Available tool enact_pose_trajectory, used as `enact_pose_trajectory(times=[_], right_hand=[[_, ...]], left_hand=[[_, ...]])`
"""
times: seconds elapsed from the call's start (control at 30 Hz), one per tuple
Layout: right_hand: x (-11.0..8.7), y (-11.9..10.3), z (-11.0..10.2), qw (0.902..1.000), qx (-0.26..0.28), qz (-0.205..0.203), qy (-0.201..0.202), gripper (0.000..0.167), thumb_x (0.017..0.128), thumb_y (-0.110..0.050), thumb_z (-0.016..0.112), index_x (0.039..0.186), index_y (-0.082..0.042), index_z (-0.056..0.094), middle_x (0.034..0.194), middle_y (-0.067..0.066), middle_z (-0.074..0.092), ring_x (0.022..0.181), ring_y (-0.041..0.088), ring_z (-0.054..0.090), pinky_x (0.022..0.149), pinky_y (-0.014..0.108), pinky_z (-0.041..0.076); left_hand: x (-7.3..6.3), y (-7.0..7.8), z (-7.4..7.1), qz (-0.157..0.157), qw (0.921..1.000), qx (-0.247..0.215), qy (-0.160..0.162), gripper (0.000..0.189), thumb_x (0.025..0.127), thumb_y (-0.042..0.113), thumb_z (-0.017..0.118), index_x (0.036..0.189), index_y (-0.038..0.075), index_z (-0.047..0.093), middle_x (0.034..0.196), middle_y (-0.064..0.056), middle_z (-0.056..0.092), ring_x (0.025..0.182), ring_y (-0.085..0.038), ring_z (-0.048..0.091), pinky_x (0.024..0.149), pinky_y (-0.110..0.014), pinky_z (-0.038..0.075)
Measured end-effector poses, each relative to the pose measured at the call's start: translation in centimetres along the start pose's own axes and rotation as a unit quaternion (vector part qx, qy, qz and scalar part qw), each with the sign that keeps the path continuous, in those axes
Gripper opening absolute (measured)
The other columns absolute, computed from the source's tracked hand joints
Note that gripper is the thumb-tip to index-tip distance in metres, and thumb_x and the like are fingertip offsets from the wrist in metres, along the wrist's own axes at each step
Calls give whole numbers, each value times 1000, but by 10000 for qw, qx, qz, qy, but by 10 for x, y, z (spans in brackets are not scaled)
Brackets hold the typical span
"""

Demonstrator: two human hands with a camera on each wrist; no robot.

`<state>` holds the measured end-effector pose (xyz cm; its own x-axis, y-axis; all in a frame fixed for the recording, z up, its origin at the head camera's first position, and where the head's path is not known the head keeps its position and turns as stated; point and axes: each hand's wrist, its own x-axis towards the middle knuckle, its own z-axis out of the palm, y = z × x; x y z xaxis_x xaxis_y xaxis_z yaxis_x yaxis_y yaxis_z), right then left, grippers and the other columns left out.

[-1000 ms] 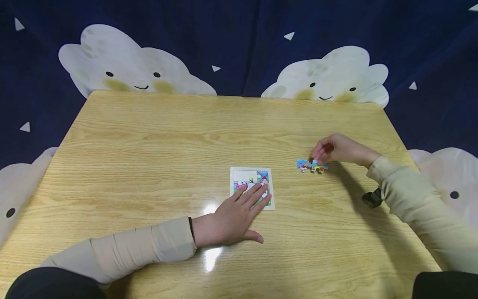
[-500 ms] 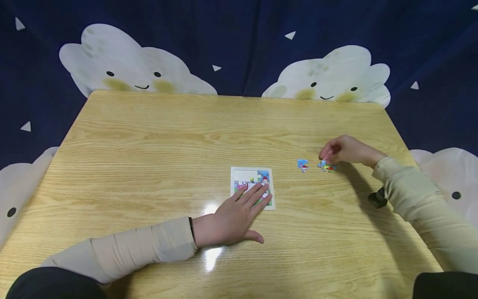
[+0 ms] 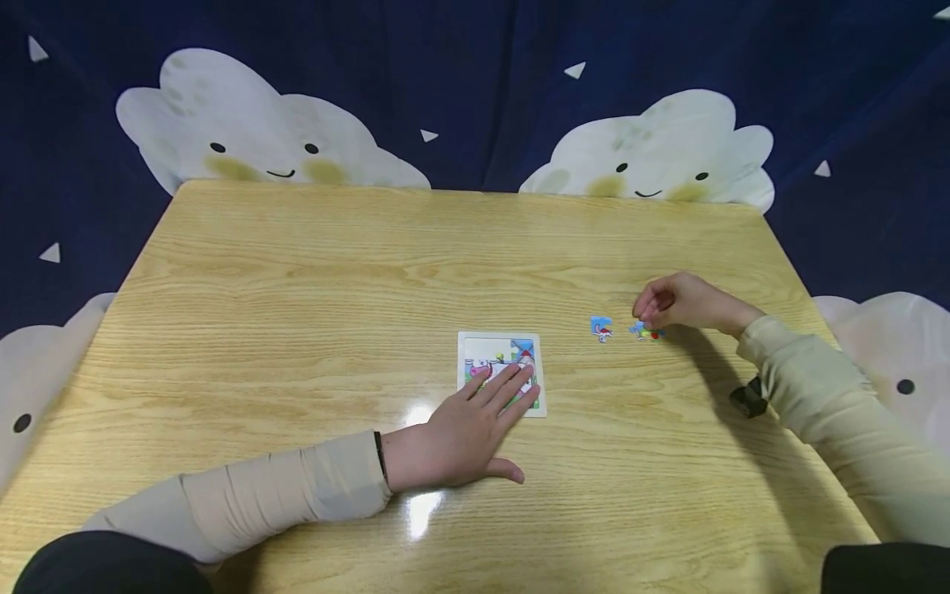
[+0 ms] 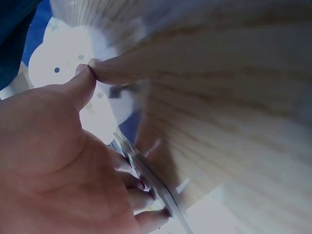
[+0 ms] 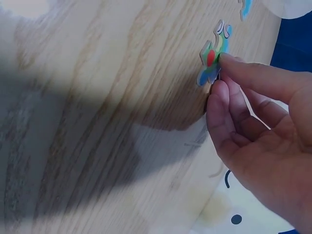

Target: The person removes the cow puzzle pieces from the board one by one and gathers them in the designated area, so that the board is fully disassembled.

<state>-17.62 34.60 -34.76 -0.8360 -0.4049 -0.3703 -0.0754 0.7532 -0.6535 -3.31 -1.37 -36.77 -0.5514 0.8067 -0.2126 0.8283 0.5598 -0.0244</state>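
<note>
My left hand lies flat with straight fingers on a small white-framed jigsaw puzzle board. Part of its picture, with a pink-nosed animal and a windmill, shows around the fingers; the rest is covered. In the left wrist view the board appears edge-on under the fingertips. Off to the right, my right hand pinches a jigsaw piece between thumb and fingers, low over the table. That piece is blue and green with a red spot. A second jigsaw piece, blue with red and white, lies just left of it.
The wooden table extends around both hands. Behind its far edge hangs a dark blue curtain printed with smiling clouds. A small black device sits at the right wrist.
The right hand has drawn its jigsaw piece rightward, opening a gap from the second piece, then shifted very slightly back left. The left hand and the board have stayed in place.
</note>
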Motion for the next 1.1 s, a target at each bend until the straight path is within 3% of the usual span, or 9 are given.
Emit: enact_pose_trajectory(times=[0.33,0.57,0.77,1.1], right_hand=[[-4,-19,-5,9993,152,-277,194,19,87,6,69,105,10,65,97,18,69,83,13,65,72,23,54],[6,-58,26,9972,447,-597,76,16,90,2,67,105,6,68,100,18,70,87,19,68,76,29,56],[24,-87,56,9931,696,-908,-252,14,89,7,65,103,8,69,99,19,72,89,24,69,72,29,56],[38,-105,79,9891,545,-1245,-563,14,89,8,65,103,9,69,98,19,72,92,29,70,76,28,55]], left_hand=[[0,0,1,1,10000,23,49,95,92,72,33,158,6,13,163,-17,4,150,-29,3,118,-42,14],[1,0,2,-8,9998,153,146,96,92,73,32,158,7,14,163,-16,6,150,-28,5,118,-42,15],[2,0,2,-42,9998,199,56,96,91,74,31,158,8,11,163,-15,2,150,-27,2,119,-41,13],[-8,1,0,60,9995,112,302,94,92,72,35,157,6,19,163,-16,10,149,-28,9,118,-41,15]])
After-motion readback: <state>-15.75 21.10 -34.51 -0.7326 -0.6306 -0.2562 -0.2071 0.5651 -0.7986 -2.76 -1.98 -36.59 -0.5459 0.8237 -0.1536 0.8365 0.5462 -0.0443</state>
